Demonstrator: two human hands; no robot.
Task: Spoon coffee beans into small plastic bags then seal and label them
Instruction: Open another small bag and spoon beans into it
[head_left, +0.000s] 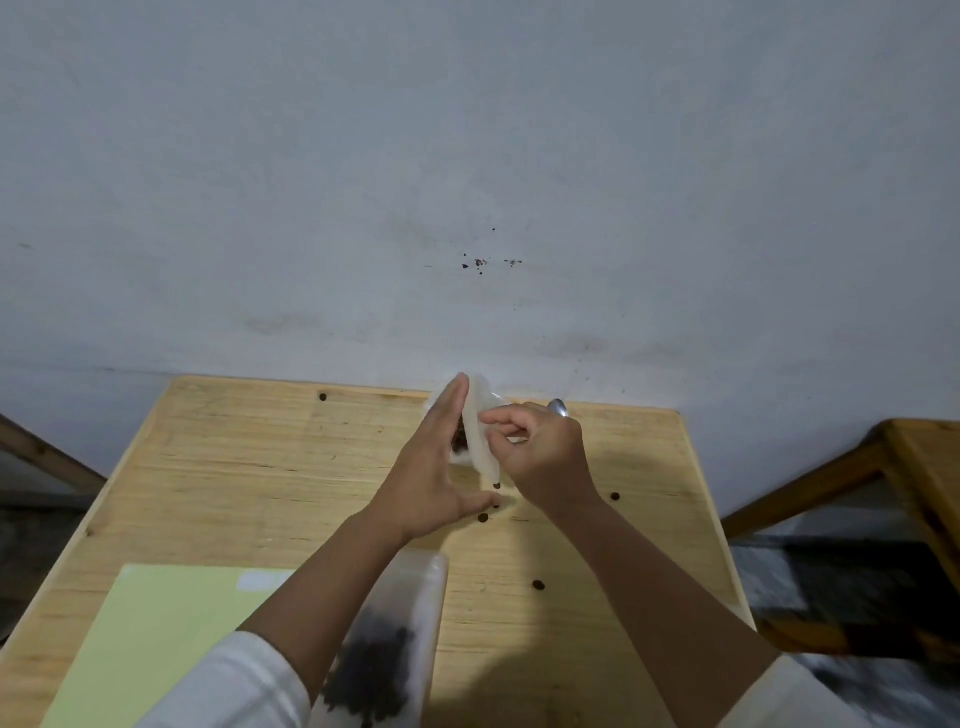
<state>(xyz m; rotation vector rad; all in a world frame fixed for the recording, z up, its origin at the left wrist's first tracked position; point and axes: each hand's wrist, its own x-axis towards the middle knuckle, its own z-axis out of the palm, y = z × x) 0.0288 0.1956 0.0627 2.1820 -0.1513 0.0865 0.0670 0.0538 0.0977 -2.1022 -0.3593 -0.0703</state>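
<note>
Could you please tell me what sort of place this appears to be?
Probably a plain room used as a makeshift workspace: a bare wooden table against a stained painted wall, with another wooden frame beside it.

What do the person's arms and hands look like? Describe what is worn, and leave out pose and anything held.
Both forearms are bare from elbow to wrist. White sleeves end near the elbows: the left sleeve and the right sleeve. The left hand and right hand wear no gloves. No watch or bracelet shows on either wrist, and no ring is visible.
</note>
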